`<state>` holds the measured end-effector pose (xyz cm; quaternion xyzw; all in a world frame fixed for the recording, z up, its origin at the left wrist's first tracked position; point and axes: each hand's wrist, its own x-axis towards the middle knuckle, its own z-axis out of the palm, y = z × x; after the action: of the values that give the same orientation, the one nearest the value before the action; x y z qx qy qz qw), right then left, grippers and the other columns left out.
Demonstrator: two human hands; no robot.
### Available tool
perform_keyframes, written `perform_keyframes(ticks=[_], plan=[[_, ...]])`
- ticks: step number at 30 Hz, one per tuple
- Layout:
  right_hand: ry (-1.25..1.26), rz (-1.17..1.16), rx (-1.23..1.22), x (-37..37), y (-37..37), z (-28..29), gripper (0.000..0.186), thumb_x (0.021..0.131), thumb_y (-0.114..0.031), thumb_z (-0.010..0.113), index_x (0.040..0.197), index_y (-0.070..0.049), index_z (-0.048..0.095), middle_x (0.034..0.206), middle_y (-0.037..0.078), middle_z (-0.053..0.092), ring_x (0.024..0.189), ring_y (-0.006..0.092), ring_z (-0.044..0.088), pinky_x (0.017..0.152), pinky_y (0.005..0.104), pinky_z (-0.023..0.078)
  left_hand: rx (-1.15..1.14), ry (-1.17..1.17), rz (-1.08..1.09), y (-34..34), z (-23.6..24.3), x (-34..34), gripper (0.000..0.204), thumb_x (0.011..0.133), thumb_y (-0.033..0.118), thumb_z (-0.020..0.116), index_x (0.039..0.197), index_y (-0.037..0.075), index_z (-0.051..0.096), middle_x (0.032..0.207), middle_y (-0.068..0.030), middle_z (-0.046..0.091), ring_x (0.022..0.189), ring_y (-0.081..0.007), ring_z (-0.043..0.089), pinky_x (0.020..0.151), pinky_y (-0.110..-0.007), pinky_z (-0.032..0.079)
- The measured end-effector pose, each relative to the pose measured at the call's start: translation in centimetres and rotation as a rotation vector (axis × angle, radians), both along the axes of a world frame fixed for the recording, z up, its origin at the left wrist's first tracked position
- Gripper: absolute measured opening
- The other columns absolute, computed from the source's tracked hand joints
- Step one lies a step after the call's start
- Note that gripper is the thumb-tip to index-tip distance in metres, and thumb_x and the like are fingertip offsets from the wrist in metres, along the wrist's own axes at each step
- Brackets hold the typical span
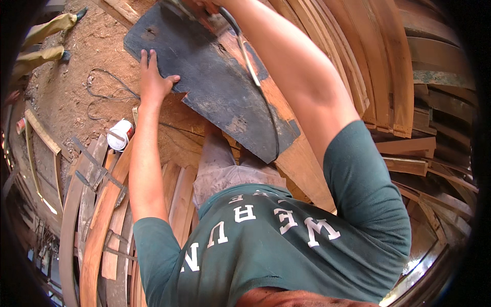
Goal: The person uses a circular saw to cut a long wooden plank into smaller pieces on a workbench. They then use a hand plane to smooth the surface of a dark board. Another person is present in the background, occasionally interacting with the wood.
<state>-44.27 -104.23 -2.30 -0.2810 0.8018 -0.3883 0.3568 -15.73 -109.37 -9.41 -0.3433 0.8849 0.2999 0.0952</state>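
Note:
A large dark board point(215, 87) with a worn, black-faced surface lies slantwise in front of me over lighter brown wood. My left hand point(156, 84) rests at its left edge, fingers stretched out and thumb apart on the black face. At the top edge of the picture my right hand point(208, 4) is closed round a corded power tool point(179, 6), mostly cut off from view, so its exact kind does not show. The tool's cable point(249, 66) loops down beside my right forearm and over the board's near end.
Stacked planks point(373, 61) fill the right side. More boards and clamps point(102, 169) lie at the lower left, by a white and red tub point(120, 135). A loose cord point(110, 97) lies on the sawdust-covered ground. Another person's legs point(46, 41) are at the far left.

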Motion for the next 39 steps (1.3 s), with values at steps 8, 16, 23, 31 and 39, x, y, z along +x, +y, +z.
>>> perform_keyframes(ticks=[8,16,23,31,39], plan=[[0.063,-0.034,0.151,13.8,30.6,3.4,0.032,0.089,-0.015,0.071,0.119,-0.006,0.071,0.107,0.015,0.077,0.104,0.0268,0.074,0.095,0.0422,0.057,0.011,-0.062,0.029,-0.1,-0.8,-0.4,0.117,0.068,0.026,0.097,0.163,0.005,0.032,0.174,-0.0183,0.018,0.157,-0.0338,0.029,0.125,-0.043,0.036],[-0.096,-0.261,0.436,27.2,56.1,7.7,0.028,0.08,-0.007,0.077,0.108,-0.003,0.072,0.09,0.018,0.073,0.087,0.0348,0.075,0.079,0.0397,0.057,-0.079,-0.095,-0.032,-0.5,-1.6,-0.1,0.118,0.069,0.03,0.097,0.164,0.006,0.03,0.174,-0.0189,0.019,0.156,-0.0355,0.031,0.125,-0.043,0.036],[-0.004,-0.315,0.33,23.8,48.2,6.2,0.03,0.078,-0.005,0.074,0.108,-0.001,0.07,0.091,0.021,0.074,0.087,0.028,0.074,0.08,0.0375,0.057,-0.067,-0.154,-0.039,-0.4,-0.7,-0.5,0.119,0.071,0.029,0.097,0.164,0.004,0.027,0.174,-0.0207,0.014,0.157,-0.0352,0.029,0.125,-0.041,0.036],[0.068,-0.191,0.19,14.6,33.8,3.0,0.029,0.078,-0.007,0.073,0.107,-0.001,0.073,0.091,0.02,0.075,0.087,0.025,0.074,0.081,0.0381,0.057,-0.058,-0.104,-0.045,-0.7,-2.0,0.3,0.119,0.072,0.031,0.096,0.164,0.004,0.026,0.174,-0.0189,0.014,0.158,-0.034,0.026,0.125,-0.042,0.037],[0.175,-0.112,0.097,6.4,17.4,-0.6,0.029,0.085,-0.022,0.073,0.104,-0.001,0.076,0.091,0.022,0.075,0.088,0.0286,0.076,0.081,0.0416,0.058,-0.005,-0.092,-0.032,-0.3,-0.2,-0.3,0.118,0.072,0.027,0.096,0.164,0.002,0.026,0.174,-0.0211,0.014,0.158,-0.0358,0.027,0.124,-0.043,0.036]])
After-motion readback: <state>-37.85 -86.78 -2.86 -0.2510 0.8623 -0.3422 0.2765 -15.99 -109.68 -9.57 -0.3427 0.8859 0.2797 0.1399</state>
